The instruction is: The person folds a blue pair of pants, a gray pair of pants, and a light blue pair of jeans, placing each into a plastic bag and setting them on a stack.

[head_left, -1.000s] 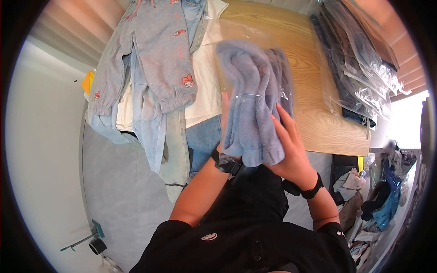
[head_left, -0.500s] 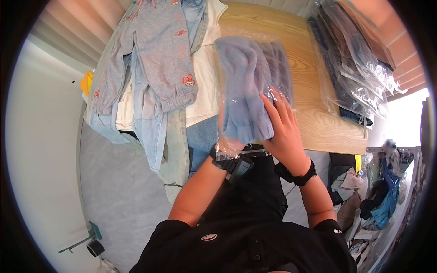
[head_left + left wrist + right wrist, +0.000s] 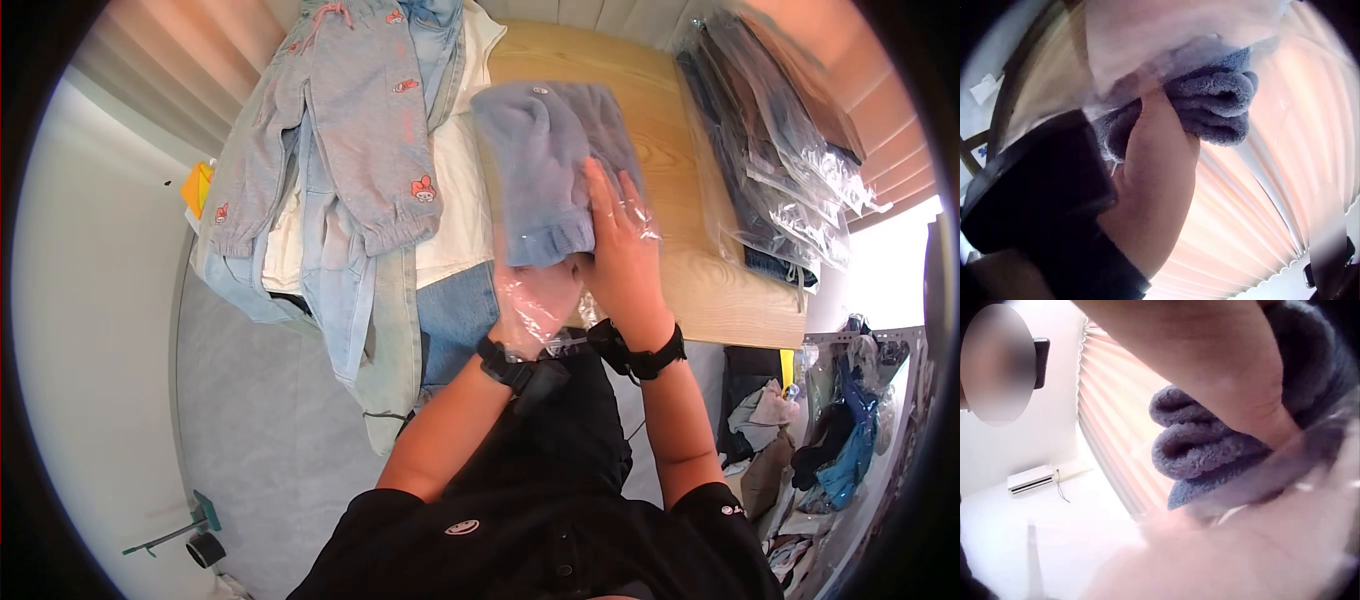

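Note:
A folded grey-blue plush garment (image 3: 550, 165), with a small white label at its far end, lies inside a clear plastic bag (image 3: 520, 330) in the head view. My left hand (image 3: 540, 295) is at its near end, seen through the plastic, its fingers hidden under the garment. On the right side my right hand (image 3: 628, 265) presses with straight fingers, its thumb out of sight. Both wrist views show the rolled plush folds (image 3: 1216, 100) right against my hands, with blurred plastic in front.
Grey printed sweatpants (image 3: 365, 150) lie over pale jeans (image 3: 335, 300) and a white garment (image 3: 455, 200) at the left. A stack of bagged clothes (image 3: 775, 140) stands on the right of the wooden table (image 3: 720, 300). Bagged clothes hang on a rack (image 3: 850, 420) below right.
The garment's near end has moved away from my body, with my right hand following along its right side. The bag's near end now stretches over my left hand.

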